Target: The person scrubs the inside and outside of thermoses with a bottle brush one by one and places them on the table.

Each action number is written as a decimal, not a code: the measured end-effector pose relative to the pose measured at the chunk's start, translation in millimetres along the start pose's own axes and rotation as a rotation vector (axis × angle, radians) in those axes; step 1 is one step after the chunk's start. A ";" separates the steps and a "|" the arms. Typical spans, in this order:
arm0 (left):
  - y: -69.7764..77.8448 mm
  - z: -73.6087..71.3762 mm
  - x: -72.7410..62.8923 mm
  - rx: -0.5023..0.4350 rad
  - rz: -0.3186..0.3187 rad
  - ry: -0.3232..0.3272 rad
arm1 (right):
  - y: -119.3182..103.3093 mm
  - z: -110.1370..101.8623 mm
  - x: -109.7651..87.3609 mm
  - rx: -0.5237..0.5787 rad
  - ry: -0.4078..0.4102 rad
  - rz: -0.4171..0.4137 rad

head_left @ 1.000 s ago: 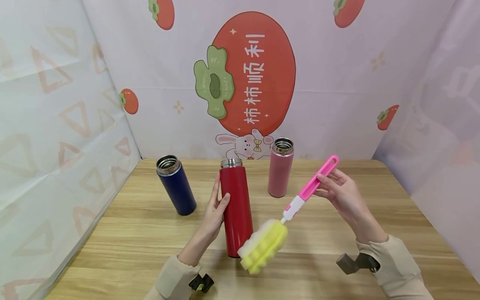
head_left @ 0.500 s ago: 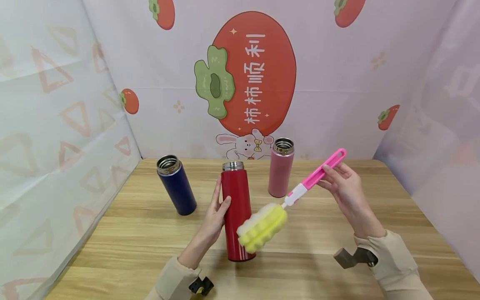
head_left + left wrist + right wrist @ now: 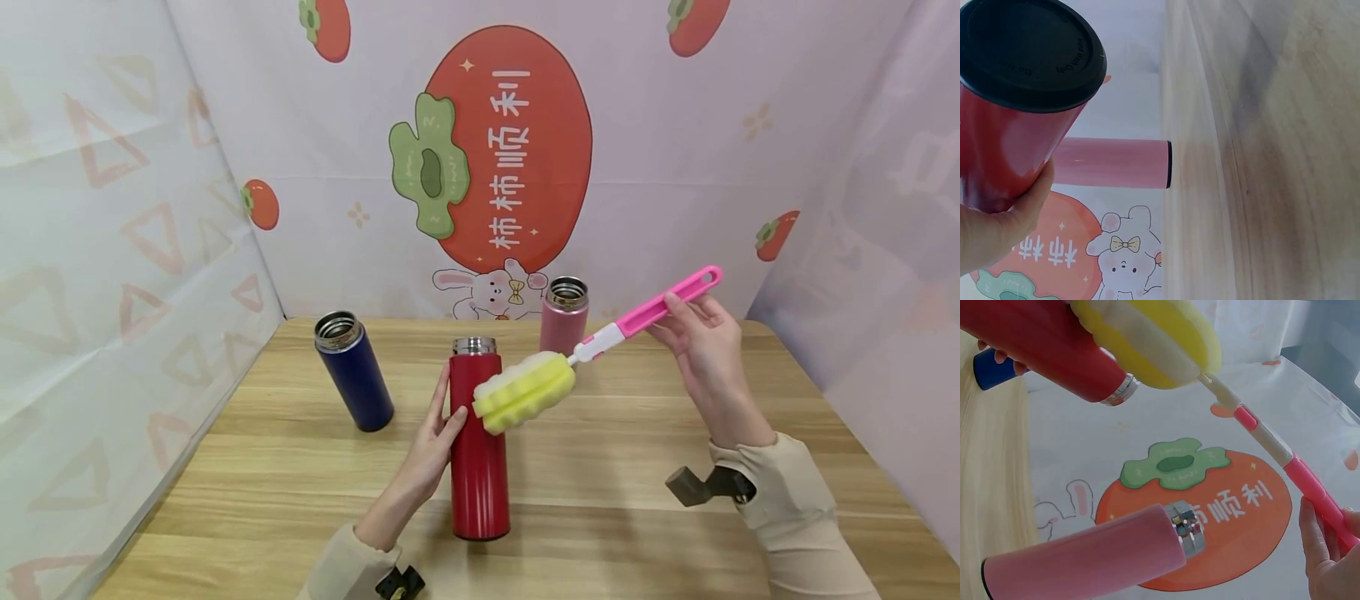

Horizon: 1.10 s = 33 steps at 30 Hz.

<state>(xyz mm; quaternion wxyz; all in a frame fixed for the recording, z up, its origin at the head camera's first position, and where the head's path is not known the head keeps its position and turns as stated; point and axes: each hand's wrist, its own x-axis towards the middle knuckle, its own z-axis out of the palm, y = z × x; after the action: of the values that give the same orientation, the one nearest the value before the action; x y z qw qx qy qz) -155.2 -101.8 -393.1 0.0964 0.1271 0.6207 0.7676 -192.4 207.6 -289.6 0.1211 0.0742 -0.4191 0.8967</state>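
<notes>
A tall red thermos flask [image 3: 480,483] with a bare steel neck is gripped by my left hand [image 3: 429,446], thumb in front and fingers round its left side. Its black base [image 3: 1029,56] shows in the left wrist view, lifted off the table. My right hand [image 3: 705,358] pinches the pink handle [image 3: 656,312] of a bottle brush. The brush's yellow and white sponge head [image 3: 525,390] overlaps the upper part of the red flask in the head view. In the right wrist view the sponge head [image 3: 1154,337] is near the flask's neck [image 3: 1121,390], outside it.
An uncapped navy blue flask [image 3: 356,375] stands at the left of the wooden table [image 3: 262,500]. Behind the brush stands an uncapped pink flask [image 3: 562,321], partly covered by it. Printed cloth [image 3: 675,167] hangs at the back and along both sides.
My right hand has raised the brush, and its sponge head has moved up along the red flask while the handle swings flatter. My left hand has brought the flask slightly nearer and to the right.
</notes>
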 end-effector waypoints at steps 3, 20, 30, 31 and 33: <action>-1.1 0.1 -1.2 -0.003 -0.008 -0.009 | -1.1 1.7 2.2 0.009 0.006 -0.025; -2.2 0.2 -2.9 -0.017 -0.024 -0.017 | -4.1 6.5 4.2 0.060 0.097 -0.113; -1.0 4.5 -2.1 0.071 -0.061 0.021 | -4.5 8.9 5.1 0.088 0.115 -0.133; -1.6 4.3 -2.0 0.093 -0.060 0.029 | -5.1 8.7 5.3 0.092 0.113 -0.134; -3.0 3.6 -2.2 0.137 -0.055 0.041 | -6.6 8.1 5.9 0.105 0.106 -0.137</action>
<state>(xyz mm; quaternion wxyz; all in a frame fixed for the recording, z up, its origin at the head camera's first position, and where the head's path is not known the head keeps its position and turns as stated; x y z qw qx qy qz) -152.0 -98.5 -395.5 0.0956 0.1004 0.6768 0.7230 -196.0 206.4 -278.2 0.2001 0.0613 -0.3584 0.9098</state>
